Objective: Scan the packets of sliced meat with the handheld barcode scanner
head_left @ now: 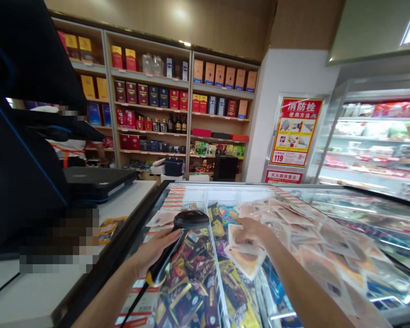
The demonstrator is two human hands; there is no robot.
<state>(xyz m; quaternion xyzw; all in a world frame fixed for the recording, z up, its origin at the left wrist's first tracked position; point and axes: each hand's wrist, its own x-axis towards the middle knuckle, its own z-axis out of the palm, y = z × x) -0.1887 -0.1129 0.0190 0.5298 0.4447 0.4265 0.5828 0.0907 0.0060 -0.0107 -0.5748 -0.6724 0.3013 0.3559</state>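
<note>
My left hand [153,250] is wrapped around the handle of a black barcode scanner [191,219] with yellow trim and a cord running down. The scanner's head points toward the right, over the freezer. In my right hand [254,231] is a flat clear plastic packet [249,262] with whitish and orange-brown contents, gripped at its upper end. Beside that hand, a large pile of similar flat packets [328,246] lies on the freezer's glass top. Below both hands, colorful wrapped ice creams [186,282] show in the freezer, split by a white wire divider [216,259].
To the left, a white counter [116,218] carries a dark checkout terminal [20,159] and a black flat device [99,180]. Shelves of boxed bottles [150,95] line the back wall. A person [70,148] stands behind the terminal. An open refrigerated case [379,136] is at right.
</note>
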